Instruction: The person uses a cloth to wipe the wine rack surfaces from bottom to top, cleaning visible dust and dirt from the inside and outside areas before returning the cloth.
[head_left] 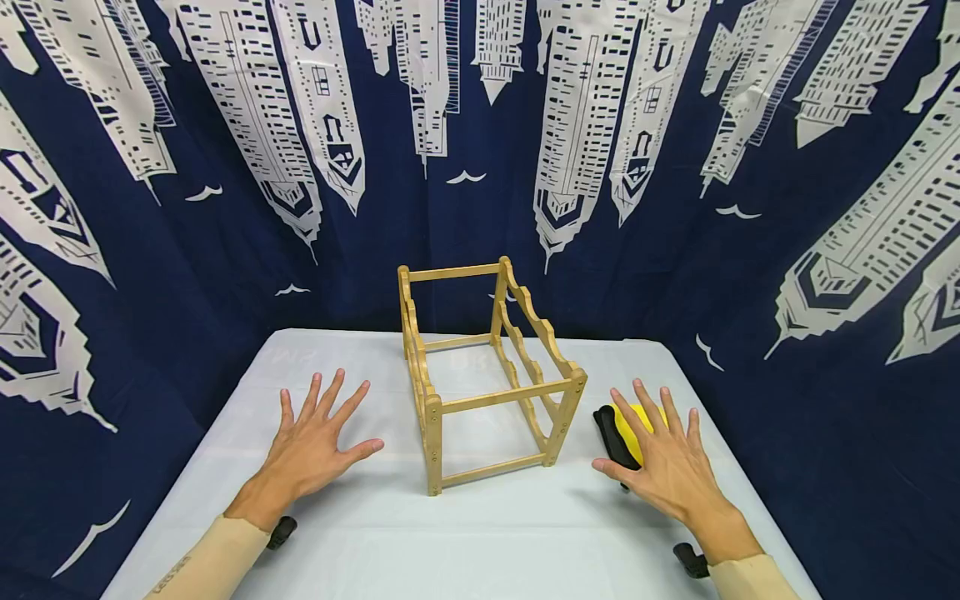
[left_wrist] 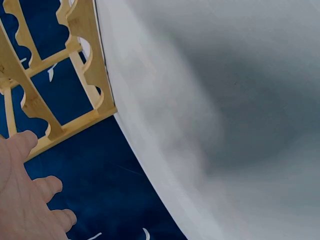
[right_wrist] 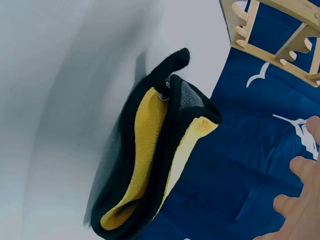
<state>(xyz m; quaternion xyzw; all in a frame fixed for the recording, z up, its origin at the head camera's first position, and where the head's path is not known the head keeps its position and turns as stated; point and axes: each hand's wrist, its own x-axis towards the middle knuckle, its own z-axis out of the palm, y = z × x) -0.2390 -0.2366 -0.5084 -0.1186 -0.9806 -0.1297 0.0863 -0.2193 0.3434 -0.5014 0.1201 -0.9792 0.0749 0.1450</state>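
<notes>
A light wooden rack point(head_left: 506, 397) with scalloped rails stands in the middle of the white table. To its left, my left hand point(head_left: 307, 450) is held over the table, fingers spread and nothing in it. In the left wrist view, fingertips of that hand point(left_wrist: 25, 192) show beside the rack point(left_wrist: 70, 132). My right hand point(head_left: 667, 467) hovers at the right, fingers also spread. Beneath and beyond it lies a folded yellow cloth with black edging point(head_left: 628, 433), partly hidden by the hand. The right wrist view shows the cloth point(right_wrist: 149, 130) folded over, grey inside one corner, apart from the fingers.
The white table point(head_left: 510, 550) has rounded far corners. A dark blue curtain point(head_left: 465, 225) with white building and bird prints hangs behind and at both sides. Black straps point(head_left: 281, 532) sit at both wrists, next to beige sleeves point(head_left: 217, 558).
</notes>
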